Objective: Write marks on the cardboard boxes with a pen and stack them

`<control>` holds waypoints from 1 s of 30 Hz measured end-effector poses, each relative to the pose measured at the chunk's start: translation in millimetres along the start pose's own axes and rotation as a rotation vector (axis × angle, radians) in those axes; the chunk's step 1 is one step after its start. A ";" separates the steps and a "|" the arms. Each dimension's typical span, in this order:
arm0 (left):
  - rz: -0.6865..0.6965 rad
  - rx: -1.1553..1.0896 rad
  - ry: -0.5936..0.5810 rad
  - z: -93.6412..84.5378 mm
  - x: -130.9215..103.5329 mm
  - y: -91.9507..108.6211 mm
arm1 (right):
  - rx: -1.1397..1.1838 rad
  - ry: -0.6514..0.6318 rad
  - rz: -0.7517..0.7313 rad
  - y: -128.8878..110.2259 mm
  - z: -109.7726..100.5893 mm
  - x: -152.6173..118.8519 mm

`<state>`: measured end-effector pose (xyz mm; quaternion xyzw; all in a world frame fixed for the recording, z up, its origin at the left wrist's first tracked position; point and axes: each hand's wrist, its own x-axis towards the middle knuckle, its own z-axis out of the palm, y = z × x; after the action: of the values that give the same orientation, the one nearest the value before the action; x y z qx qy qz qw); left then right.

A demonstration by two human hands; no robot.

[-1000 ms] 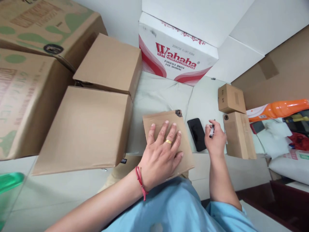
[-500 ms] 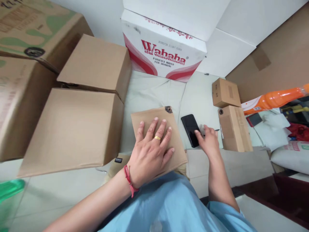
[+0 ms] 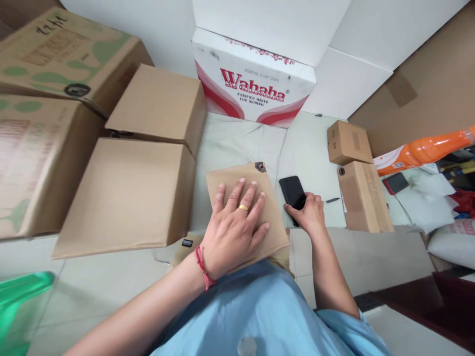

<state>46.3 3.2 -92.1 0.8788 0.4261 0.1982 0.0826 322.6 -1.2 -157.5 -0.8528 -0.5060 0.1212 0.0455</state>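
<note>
My left hand (image 3: 237, 222) lies flat with fingers spread on a brown piece of cardboard (image 3: 272, 217), which rests across my lap and has a dark mark at its far corner. To the right, my right hand (image 3: 308, 212) grips the lower part of a black smartphone (image 3: 292, 189), thumb on the near left side and fingers around the right edge. The phone's dark screen faces up, on the pale green cloth surface. Just right of that hand lies a dark pen (image 3: 333, 200).
Large brown cartons (image 3: 126, 193) stand at the left. A white and red Wahaha water box (image 3: 252, 94) is at the back. Small brown boxes (image 3: 361, 198) and an orange bottle (image 3: 426, 151) are on the right. Green plastic (image 3: 29, 296) shows at lower left.
My right hand has moved left from the phone's right edge and closed around its lower part. My left hand stays flat on the cardboard. The view has shifted slightly.
</note>
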 end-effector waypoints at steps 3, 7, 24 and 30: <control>-0.003 -0.004 -0.012 -0.6 -0.2 0.0 | 0.058 0.055 -0.010 -3.3 -3.1 -0.6; -0.001 -0.012 -0.017 -1.0 -0.2 -0.2 | 0.214 0.242 -0.094 -17.1 -23.1 -14.8; -0.085 -0.300 0.472 -3.6 -45.7 -13.5 | 0.375 0.524 -0.376 -126.1 -54.6 -73.5; -0.171 -0.435 0.442 -7.4 -82.3 -22.5 | 0.379 0.541 -0.394 -122.8 -54.2 -71.0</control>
<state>-18.9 -47.3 -115.4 0.7372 0.4536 0.4632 0.1902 199.1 -1.4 -69.1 -0.7167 -0.5986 -0.0280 0.3567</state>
